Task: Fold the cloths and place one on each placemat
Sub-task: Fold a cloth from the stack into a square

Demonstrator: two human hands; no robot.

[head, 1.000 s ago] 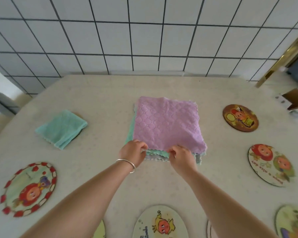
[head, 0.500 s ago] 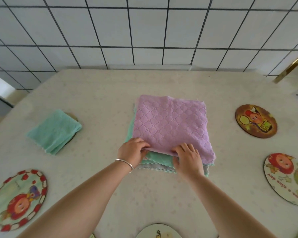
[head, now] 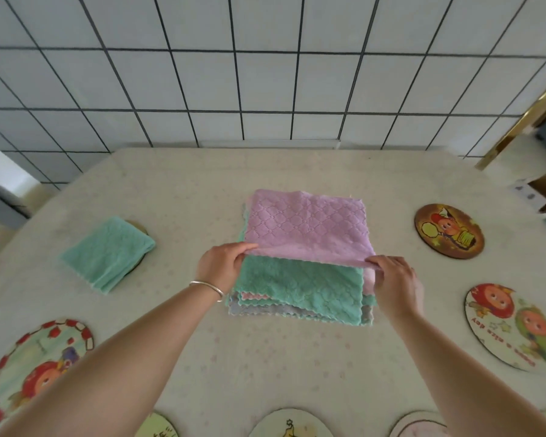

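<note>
Since a moment ago our left hand [head: 223, 266] and right hand [head: 394, 279] have lifted the purple cloth's [head: 306, 225] near edge off the centre stack [head: 297, 298]; the green cloth beneath may drag along. Placemats [head: 448, 230] at two, four, eight o'clock lie bare.

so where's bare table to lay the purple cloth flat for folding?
Bare: behind the stack up to the wall; between stack and folded green cloth; the near strip under the forearms. Crowded: near edge and right side, lined with placemats. Both hands pinch the purple cloth.
</note>
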